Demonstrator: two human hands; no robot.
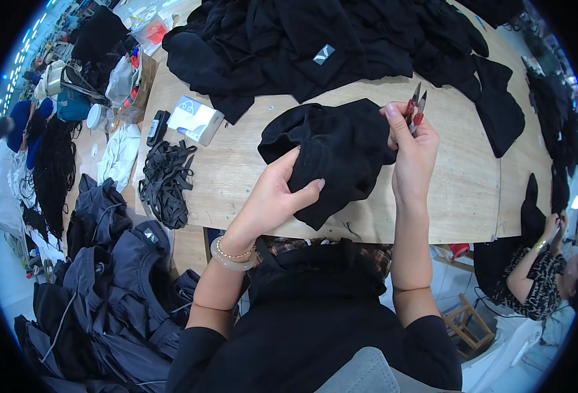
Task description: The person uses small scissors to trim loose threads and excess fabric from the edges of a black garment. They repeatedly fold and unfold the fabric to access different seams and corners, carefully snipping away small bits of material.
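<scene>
A black garment piece point(341, 150) is lifted over the near middle of the wooden table, its cloth bunched and hanging in folds. My left hand point(279, 193), with a beaded bracelet and a pale bangle at the wrist, grips its left side; the thumb lies on top and the other fingers are mostly hidden by cloth. In my right hand point(415, 147) are red-handled thread snips point(415, 112), blades pointing up and apart. That hand's thumb and fingertips are at the garment's right edge; whether they pinch the cloth I cannot tell.
A large heap of black garments point(289, 46) covers the table's far side. Left of my hands lie a white box point(196, 120), a small black device point(158, 128) and a bundle of dark strips point(166, 183). Dark grey garments point(115, 281) pile up at lower left. A co-worker point(531, 275) sits at right.
</scene>
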